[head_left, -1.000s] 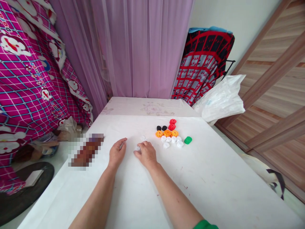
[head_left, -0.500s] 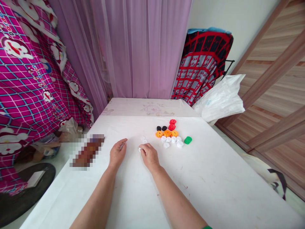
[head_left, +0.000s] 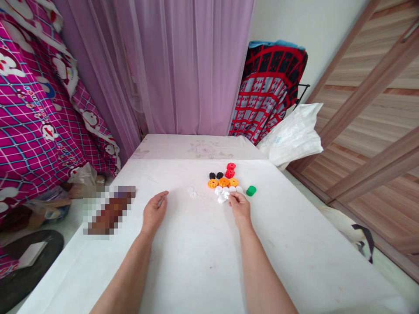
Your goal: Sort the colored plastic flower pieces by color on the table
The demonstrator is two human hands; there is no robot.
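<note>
My right hand [head_left: 240,207] reaches forward on the white table [head_left: 203,261], its fingertips pinched on a white toothed piece at the edge of a cluster of white pieces [head_left: 222,194]. Behind that cluster lie orange pieces [head_left: 223,182], black pieces [head_left: 216,175] and red pieces [head_left: 230,170]. A green piece [head_left: 251,190] sits just right of my fingers. One lone white piece [head_left: 192,192] lies between my hands. My left hand [head_left: 153,213] rests on the table with the fingers loosely curled and something small and pale showing by the thumb.
A blurred brown object [head_left: 109,209] lies near the table's left edge. A white plastic bag [head_left: 293,137] sits at the far right corner. Pink bedding [head_left: 36,109] is piled at the left, a purple curtain [head_left: 183,65] hangs behind, and a red patterned cloth [head_left: 268,91] drapes over a rack.
My right hand moved right and forward, from beside the lone white piece to the white cluster, carrying a white piece. My left hand stayed where it was. The view shifted slightly.
</note>
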